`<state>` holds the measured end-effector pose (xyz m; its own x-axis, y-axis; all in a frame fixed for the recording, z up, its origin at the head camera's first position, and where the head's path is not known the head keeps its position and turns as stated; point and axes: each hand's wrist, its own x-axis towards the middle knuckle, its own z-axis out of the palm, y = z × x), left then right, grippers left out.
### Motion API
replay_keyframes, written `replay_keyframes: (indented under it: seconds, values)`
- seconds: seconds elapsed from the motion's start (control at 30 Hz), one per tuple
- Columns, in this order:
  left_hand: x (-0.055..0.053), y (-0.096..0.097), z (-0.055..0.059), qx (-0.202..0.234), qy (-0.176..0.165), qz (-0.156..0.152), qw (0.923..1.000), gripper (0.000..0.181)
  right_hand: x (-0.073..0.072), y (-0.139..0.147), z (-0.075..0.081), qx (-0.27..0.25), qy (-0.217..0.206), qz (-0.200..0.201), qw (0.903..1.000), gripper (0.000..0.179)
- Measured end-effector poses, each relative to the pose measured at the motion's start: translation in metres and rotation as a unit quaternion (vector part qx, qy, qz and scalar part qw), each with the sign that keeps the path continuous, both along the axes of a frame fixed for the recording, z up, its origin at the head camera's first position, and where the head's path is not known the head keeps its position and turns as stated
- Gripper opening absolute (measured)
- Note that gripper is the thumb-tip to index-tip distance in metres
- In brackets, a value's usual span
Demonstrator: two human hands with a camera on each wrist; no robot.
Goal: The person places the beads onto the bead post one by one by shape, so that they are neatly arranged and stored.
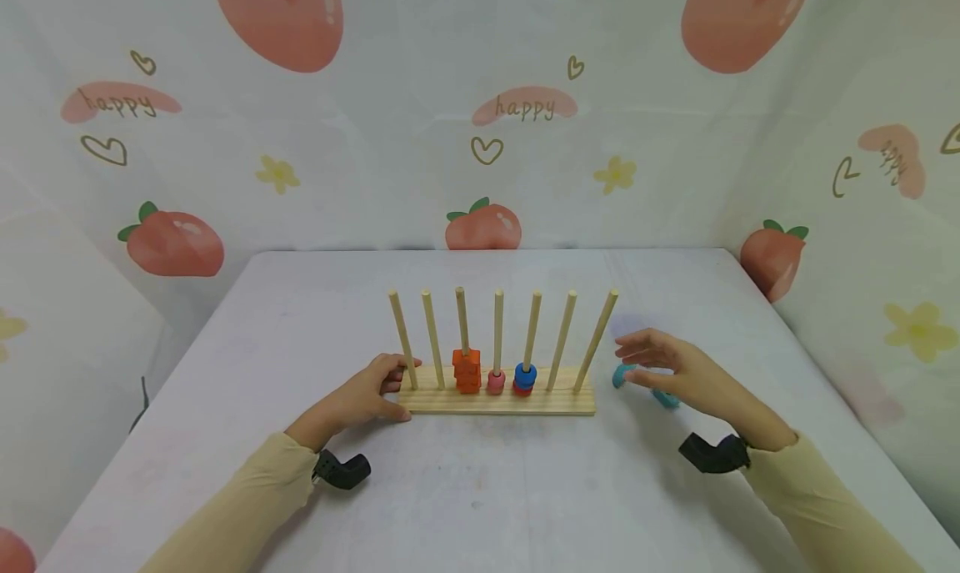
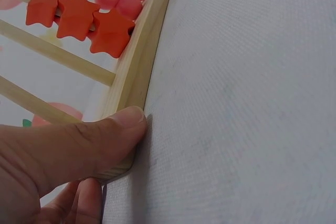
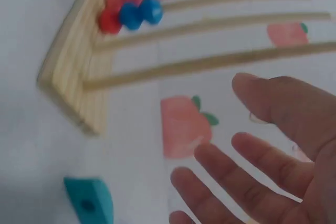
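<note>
A wooden base with a row of upright pegs stands on the table. Orange star beads are stacked on its third peg from the left, pink beads on the middle one, and blue beads over a red bead on the peg right of that. My left hand grips the base's left end, thumb on the front edge and fingers behind. My right hand hovers right of the base with fingers spread and nothing held. Below it lie teal pieces, one with a hole, partly hidden by the hand.
A pale cloth covers the table. Behind it and at both sides hangs a white curtain printed with peaches and flowers. Black wrist devices sit on both forearms near the cuffs.
</note>
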<state>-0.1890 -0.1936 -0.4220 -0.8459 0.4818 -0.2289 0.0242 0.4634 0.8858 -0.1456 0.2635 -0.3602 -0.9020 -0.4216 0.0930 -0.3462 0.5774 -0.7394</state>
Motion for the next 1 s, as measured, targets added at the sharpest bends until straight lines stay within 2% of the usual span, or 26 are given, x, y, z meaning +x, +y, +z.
replay_keyframes:
  seconds: [0.17,0.3,0.5,0.73,1.0]
  values:
    - [0.000,0.000,0.000,0.000,0.000,-0.001,1.0000,0.079,-0.011,0.006,-0.012,0.041,-0.003,-0.055,0.9976,0.043]
    - [0.000,0.000,0.001,0.001,-0.001,0.001,1.0000,0.079,-0.019,0.004,-0.022,0.071,-0.028,-0.077,0.9941,0.046]
    - [0.000,0.000,0.000,-0.001,-0.001,0.005,1.0000,0.078,-0.025,-0.003,-0.032,0.111,-0.046,-0.089,0.9887,0.048]
    - [0.000,0.001,0.001,0.005,0.000,0.001,1.0000,0.079,-0.028,-0.010,-0.037,0.156,-0.038,-0.099,0.9820,0.040]
    - [0.000,0.001,0.001,0.012,-0.002,-0.002,0.9999,0.079,-0.029,-0.013,-0.038,0.172,-0.044,-0.098,0.9792,0.031]
